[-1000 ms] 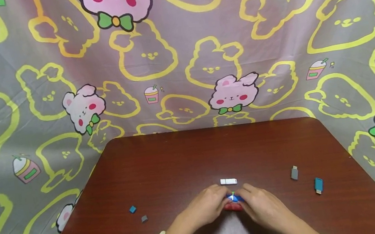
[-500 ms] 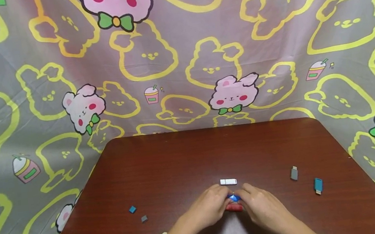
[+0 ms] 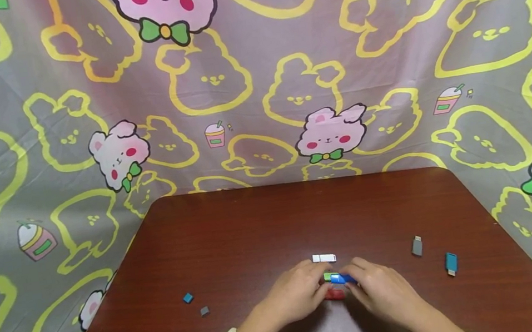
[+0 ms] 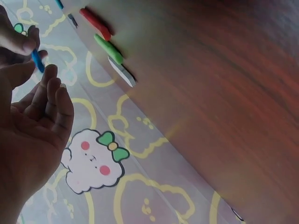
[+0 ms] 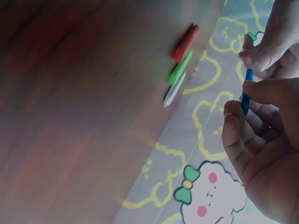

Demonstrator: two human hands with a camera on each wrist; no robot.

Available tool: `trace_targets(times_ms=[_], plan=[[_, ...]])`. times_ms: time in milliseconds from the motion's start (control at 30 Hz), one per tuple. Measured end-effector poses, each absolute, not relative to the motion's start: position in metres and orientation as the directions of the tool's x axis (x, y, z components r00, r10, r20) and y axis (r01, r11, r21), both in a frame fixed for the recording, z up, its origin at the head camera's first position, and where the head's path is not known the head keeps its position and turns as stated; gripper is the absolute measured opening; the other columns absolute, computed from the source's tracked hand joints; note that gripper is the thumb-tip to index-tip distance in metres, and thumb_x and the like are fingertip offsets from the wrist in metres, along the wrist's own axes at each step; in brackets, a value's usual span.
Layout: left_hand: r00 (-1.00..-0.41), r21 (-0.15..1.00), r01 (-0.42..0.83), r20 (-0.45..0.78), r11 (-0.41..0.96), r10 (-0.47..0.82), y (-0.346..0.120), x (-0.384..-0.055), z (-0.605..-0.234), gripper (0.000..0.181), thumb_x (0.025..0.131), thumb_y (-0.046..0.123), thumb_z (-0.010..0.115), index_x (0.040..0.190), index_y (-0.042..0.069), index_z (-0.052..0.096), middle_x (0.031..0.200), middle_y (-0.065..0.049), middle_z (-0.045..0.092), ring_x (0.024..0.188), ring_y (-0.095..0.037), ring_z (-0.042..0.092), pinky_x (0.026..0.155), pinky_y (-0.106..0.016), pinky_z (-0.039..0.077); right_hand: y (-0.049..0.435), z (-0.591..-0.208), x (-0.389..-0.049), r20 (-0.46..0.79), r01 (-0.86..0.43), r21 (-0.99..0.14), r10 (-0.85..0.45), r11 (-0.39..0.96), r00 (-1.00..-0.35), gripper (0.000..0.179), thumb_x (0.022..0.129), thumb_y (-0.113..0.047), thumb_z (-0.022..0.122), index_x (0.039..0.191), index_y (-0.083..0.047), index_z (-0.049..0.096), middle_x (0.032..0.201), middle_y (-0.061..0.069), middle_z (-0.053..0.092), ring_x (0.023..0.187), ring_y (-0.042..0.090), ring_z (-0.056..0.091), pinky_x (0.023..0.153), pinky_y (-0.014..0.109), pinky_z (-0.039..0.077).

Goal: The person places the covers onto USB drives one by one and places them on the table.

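Note:
My right hand (image 3: 385,287) pinches a blue USB stick (image 3: 343,278) between thumb and fingers, just above the table. In the right wrist view the thumb lies against the side of the blue stick (image 5: 247,95). My left hand (image 3: 290,297) is close to the stick's left end, fingers loosely bent; in the left wrist view its thumb and fingertips stand apart around that end (image 4: 41,69). I cannot tell whether they touch it. Beneath the hands lie a green USB stick (image 3: 329,276), partly hidden, and a red USB stick (image 3: 334,294). A white USB stick (image 3: 324,258) lies just beyond.
At the right lie a grey USB stick (image 3: 417,246) and a teal USB stick (image 3: 451,264), their metal plugs bare. To the left are a small teal cap (image 3: 188,298) and a small grey cap (image 3: 205,311). A printed cloth (image 3: 256,89) surrounds the brown table (image 3: 253,218).
The hands have drawn slightly apart, the right one shifting right with the blue stick. More of the blue and green sticks shows between them. The other sticks and caps stay put.

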State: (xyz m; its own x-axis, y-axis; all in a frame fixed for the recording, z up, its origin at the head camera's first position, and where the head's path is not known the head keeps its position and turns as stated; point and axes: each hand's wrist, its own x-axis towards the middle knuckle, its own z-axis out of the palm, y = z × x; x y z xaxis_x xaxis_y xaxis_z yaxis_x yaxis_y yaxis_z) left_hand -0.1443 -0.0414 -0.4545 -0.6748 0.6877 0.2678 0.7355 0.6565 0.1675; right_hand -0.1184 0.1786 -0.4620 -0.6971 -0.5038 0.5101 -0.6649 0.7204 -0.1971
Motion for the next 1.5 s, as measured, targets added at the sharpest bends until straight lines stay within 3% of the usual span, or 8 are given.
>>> trace_targets(times_ms=[167,467,700,1167,1500], plan=[[-0.698,0.177,0.714,0.253,0.677,0.67,-0.052,-0.147,-0.453,0.029,0.095,0.026,0.071,0.122,0.016,0.068,0.09,0.009,0.064,0.085,-0.002,0.057,0.067,-0.018,0.049,0.189,-0.461,-0.122,0.386,-0.57,-0.253,-0.458,0.782,-0.801,0.021,0.083,-0.012,0.082,0.1,-0.015,0.072,0.089,-0.011,0.061,0.067,-0.003,0.049,0.055,0.022,0.047],[-0.728,0.199,0.685,0.214,0.701,0.651,-0.07,-0.147,-0.454,0.028,0.096,0.027,0.07,0.122,0.018,0.069,0.096,0.01,0.068,0.09,-0.003,0.059,0.071,-0.019,0.051,0.207,-0.465,-0.134,0.261,-0.414,-0.283,-0.346,0.865,-0.901,0.023,0.082,-0.014,0.084,0.102,-0.017,0.073,0.096,-0.009,0.063,0.081,0.006,0.061,0.068,0.03,0.056],[-0.749,0.184,0.662,0.198,0.727,0.632,-0.081,-0.145,-0.458,0.027,0.095,0.028,0.07,0.12,0.017,0.069,0.107,0.005,0.073,0.096,-0.005,0.063,0.079,-0.024,0.055,0.221,-0.471,-0.148,0.278,-0.434,-0.248,-0.365,0.866,-0.888,0.023,0.08,-0.007,0.084,0.1,-0.01,0.073,0.097,-0.002,0.064,0.084,0.012,0.065,0.069,0.032,0.057],[-0.768,0.201,0.64,0.182,0.742,0.614,-0.099,-0.144,-0.464,0.028,0.093,0.03,0.072,0.117,0.016,0.07,0.09,0.011,0.068,0.088,-0.004,0.061,0.074,-0.024,0.053,0.226,-0.478,-0.168,0.202,-0.407,-0.244,-0.364,0.88,-0.909,0.025,0.081,-0.006,0.081,0.104,-0.004,0.073,0.097,0.007,0.065,0.084,0.021,0.065,0.072,0.04,0.059],[-0.789,0.218,0.614,0.142,0.758,0.598,-0.105,-0.14,-0.467,0.029,0.092,0.032,0.073,0.115,0.017,0.071,0.086,0.014,0.064,0.087,-0.003,0.06,0.073,-0.024,0.053,0.224,-0.483,-0.177,0.18,-0.392,-0.22,-0.357,0.893,-0.916,0.02,0.08,-0.005,0.081,0.099,-0.007,0.072,0.091,0.004,0.064,0.084,0.023,0.064,0.069,0.042,0.057]])
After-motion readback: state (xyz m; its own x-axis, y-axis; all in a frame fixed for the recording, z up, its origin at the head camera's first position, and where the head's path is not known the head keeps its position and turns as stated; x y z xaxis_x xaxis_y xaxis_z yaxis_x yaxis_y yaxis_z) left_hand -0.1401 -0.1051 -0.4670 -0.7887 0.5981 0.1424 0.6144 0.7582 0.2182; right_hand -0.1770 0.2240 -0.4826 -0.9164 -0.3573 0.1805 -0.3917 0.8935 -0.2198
